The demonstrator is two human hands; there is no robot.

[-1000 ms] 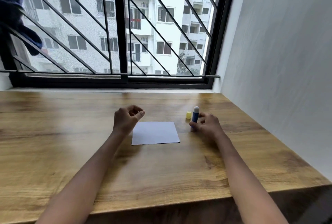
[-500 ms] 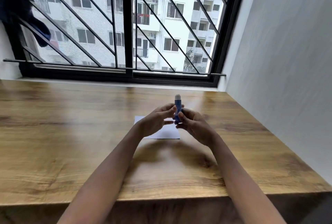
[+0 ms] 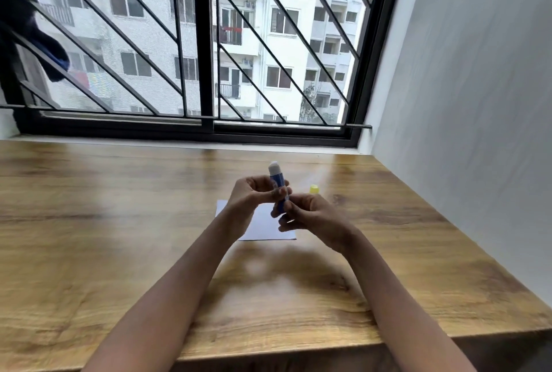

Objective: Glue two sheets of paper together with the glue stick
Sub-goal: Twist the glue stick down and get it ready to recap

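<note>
Both my hands hold a blue glue stick upright above the wooden table. Its cap is off and the white glue tip points up. My left hand grips the middle of the tube. Around the tube's lower end my right hand is closed. White paper lies flat on the table right under the hands, partly hidden by them; I cannot tell if it is one sheet or two. The yellow cap stands on the table just behind my right hand.
A barred window runs along the table's far edge. A grey wall borders the table on the right. Dark blue cloth hangs on the bars at upper left. The table's front edge is close to me.
My right hand lifted the glue stick from the table beside the cap to above the paper. My left hand came over and took hold of it too.
</note>
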